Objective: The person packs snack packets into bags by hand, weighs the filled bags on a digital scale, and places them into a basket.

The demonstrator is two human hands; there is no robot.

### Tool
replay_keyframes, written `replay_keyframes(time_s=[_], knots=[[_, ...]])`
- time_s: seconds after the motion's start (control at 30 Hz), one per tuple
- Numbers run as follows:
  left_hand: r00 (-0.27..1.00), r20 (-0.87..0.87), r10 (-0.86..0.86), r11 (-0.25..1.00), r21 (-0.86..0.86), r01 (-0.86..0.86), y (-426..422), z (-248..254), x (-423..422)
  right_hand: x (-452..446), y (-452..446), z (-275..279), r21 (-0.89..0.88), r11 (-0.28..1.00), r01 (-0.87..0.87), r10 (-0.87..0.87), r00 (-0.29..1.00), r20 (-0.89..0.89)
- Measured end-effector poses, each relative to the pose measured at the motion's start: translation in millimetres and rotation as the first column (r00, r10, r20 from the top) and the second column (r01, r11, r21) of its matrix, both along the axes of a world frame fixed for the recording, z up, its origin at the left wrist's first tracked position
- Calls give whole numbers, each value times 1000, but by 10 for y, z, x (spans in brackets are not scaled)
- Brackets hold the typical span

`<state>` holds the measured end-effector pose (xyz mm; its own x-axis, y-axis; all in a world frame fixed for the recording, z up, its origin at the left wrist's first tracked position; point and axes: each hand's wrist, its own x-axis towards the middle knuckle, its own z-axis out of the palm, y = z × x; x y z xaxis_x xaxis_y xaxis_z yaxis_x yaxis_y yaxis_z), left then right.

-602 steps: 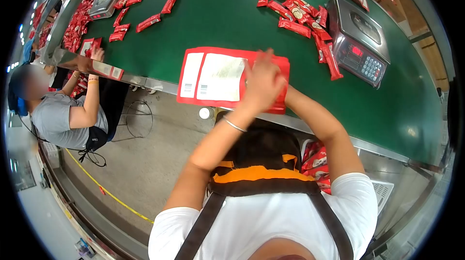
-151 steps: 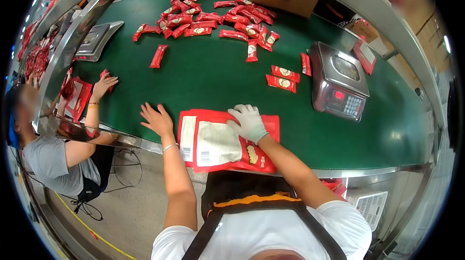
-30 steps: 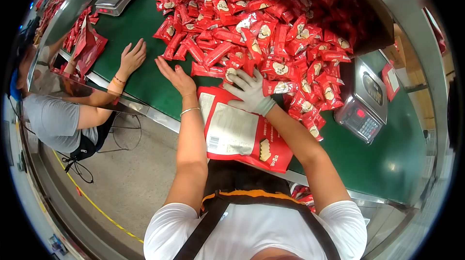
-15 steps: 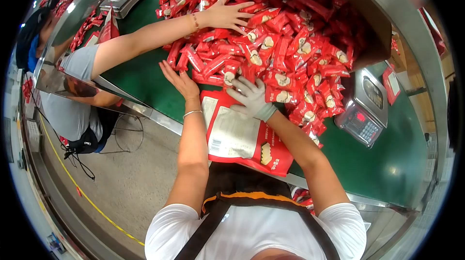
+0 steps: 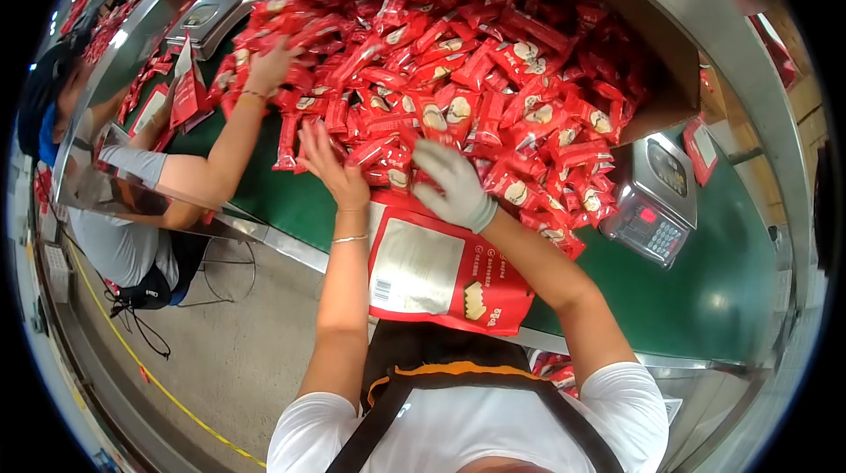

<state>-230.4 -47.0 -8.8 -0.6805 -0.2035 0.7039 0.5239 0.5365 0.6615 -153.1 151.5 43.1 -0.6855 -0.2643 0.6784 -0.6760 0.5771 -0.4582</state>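
Note:
A big heap of small red snack packets (image 5: 458, 112) covers the green table. My left hand (image 5: 328, 165), bare with a bracelet at the wrist, is open at the heap's near edge, fingers spread beside the packets. In a pale glove, my right hand (image 5: 454, 187) has its fingers stretched out over the nearest packets; some fingertips are hard to make out. Under and in front of the hands lies a large red pouch (image 5: 493, 288), flat, with a pale panel and a barcode. Its far edge reaches the packets, and my gloved hand overlaps that part.
A co-worker's blurred hand (image 5: 275, 68) is among packets at the left. Digital scales (image 5: 652, 200) stand at the right, with another scale (image 5: 207, 19) at the far left. A cardboard box (image 5: 674, 77) opens behind the heap. A metal rim (image 5: 291, 248) edges the table.
The co-worker's hand has drawn back left, with packets now spread there. My left hand has shifted down onto the heap's near edge. My gloved hand stays near the pouch, which lies slightly lower.

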Motion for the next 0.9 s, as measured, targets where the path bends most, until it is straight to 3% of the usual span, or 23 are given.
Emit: replay_keyframes(time_s=[0.07, 0.13, 0.2, 0.23, 0.27, 0.3, 0.33, 0.37, 0.4, 0.47, 0.5, 0.53, 0.6, 0.67, 0.73, 0.8, 0.9], knots=[[995, -4, -102, 991, -92, 102, 162, 95, 48, -186, 115, 367, -35, 998, 55, -59, 994, -95], [985, -36, -168, 969, -189, 158, 294, 152, 112, -418, 311, 610, 46, 965, 257, -233, 927, -296], [967, -33, -254, 915, -331, 229, 374, 105, 165, -638, 586, 842, 94, 826, 555, -483, 785, -388], [954, -46, -295, 890, -377, 257, 393, 120, 214, -851, 829, 908, 29, 776, 630, -542, 689, -482], [940, -55, -336, 862, -421, 284, 412, 154, 267, -1046, 1113, 966, -5, 722, 692, -632, 657, -410], [935, -58, -351, 850, -439, 292, 432, 145, 301, -1176, 1339, 1119, 55, 621, 782, -779, 624, -70], [928, -60, -368, 836, -458, 302, 436, 146, 378, -1407, 1695, 1027, 39, 473, 880, -859, 470, -201], [921, -84, -381, 839, -451, 306, 437, 148, 461, -1508, 1863, 1107, 138, 387, 912, -888, 409, -210], [926, -93, -366, 839, -465, 284, 440, 134, 500, -1672, 1923, 1072, 135, 390, 911, -888, 411, -206], [941, -106, -322, 851, -468, 239, 454, 115, 484, -1830, 1837, 1077, 475, 435, 765, -859, 511, -36], [944, -105, -313, 862, -448, 236, 465, 104, 461, -1887, 1835, 1107, 598, 593, 539, -787, 548, 286], [946, -106, -305, 873, -429, 233, 489, 109, 420, -1945, 1793, 938, 591, 580, 561, -755, 642, 131], [943, -94, -318, 867, -432, 249, 495, 79, 424, -1930, 1593, 767, 503, 764, 403, -621, 672, 404], [942, -86, -323, 861, -439, 255, 514, 99, 421, -1566, 1028, 893, 396, 853, 340, -519, 635, 572], [944, -100, -313, 871, -426, 244, 507, 111, 445, -1567, 814, 585, 597, 795, 111, -433, 793, 429], [955, -41, -293, 856, -456, 243, 486, 79, 522, -1267, 220, 843, 745, 664, 60, -550, 714, 433], [976, -79, -201, 877, -459, 144, 443, 110, 472, -1217, 198, 688, 311, 929, 198, -334, 810, 483]])
